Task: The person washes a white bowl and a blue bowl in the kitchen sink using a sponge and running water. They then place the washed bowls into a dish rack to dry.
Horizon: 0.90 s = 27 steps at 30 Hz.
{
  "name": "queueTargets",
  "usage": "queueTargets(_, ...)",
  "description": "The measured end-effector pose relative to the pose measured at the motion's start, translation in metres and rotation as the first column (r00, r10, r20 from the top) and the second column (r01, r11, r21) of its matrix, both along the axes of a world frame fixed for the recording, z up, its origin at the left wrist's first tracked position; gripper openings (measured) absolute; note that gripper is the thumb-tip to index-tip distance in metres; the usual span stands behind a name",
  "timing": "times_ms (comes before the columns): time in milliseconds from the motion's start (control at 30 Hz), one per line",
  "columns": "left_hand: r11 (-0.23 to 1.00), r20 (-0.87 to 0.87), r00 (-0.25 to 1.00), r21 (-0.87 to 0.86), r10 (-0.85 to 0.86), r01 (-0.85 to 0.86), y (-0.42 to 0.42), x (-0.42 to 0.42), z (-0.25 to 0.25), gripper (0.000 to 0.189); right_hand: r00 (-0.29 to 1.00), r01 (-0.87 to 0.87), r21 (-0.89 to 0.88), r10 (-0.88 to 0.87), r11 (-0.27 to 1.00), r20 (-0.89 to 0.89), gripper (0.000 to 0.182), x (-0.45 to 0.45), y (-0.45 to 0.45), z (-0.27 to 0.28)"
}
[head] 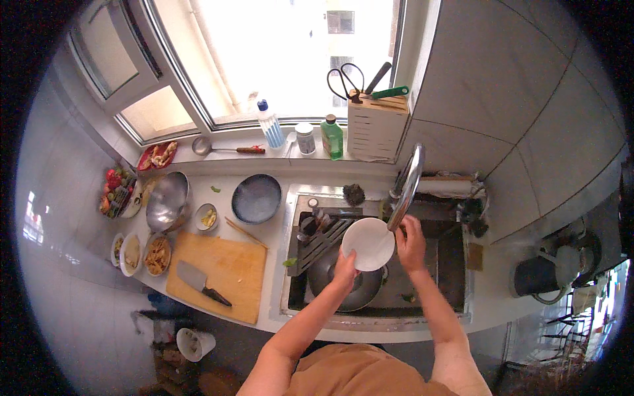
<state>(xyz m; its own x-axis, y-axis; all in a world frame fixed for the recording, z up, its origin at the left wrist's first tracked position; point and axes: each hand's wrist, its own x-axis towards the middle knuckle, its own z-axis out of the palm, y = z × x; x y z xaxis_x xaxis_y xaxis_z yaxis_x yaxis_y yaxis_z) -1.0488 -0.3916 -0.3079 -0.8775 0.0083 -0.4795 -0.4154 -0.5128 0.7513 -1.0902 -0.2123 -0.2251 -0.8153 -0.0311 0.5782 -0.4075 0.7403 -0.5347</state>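
A white bowl or small plate (368, 244) is gripped at its lower left rim by my left hand (346, 268), under the metal faucet (409, 185). Just right of the spout is my right hand (410, 242), its fingers bent near the faucet's end; whether they touch it or hold anything is unclear. Below the dish, a dark wok (346, 292) sits in the left part of the steel sink (396, 324). A grey slatted rack (324, 245) lies slantwise over the sink's left side.
Left of the sink, a cleaver (192, 275) lies on the wooden cutting board (233, 262). Behind it are chopsticks (246, 232), a dark round pan or plate (256, 199), a steel bowl (168, 200) and small food bowls. A knife block (377, 128) with scissors stands on the windowsill.
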Motion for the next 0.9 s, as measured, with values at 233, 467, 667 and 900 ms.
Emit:
queueTargets(233,0.981,0.033,0.999,0.195,-0.003,-0.003,0.010,-0.001,-0.020,0.041,0.976,-0.211,0.293,0.186,0.932,0.112,0.035,0.089,-0.062,-0.037)
queueTargets(467,0.993,-0.003,0.994,-0.046,-0.105,0.105,-0.004,0.001,0.004,0.037,0.933,-0.350,0.540,0.336,0.766,0.128,0.038,0.068,0.000,-0.055)
queueTargets(667,0.990,0.094,0.993,0.127,-0.066,0.054,0.004,0.008,-0.027,0.039,0.948,-0.301,0.201,0.269,0.932,0.172,0.035,0.093,-0.054,-0.063)
queueTargets(900,0.972,0.162,0.965,0.145,-0.207,0.185,-0.019,0.017,-0.038,0.044,0.885,-0.465,0.351,0.422,0.813,0.197,0.038,0.044,0.027,-0.045)
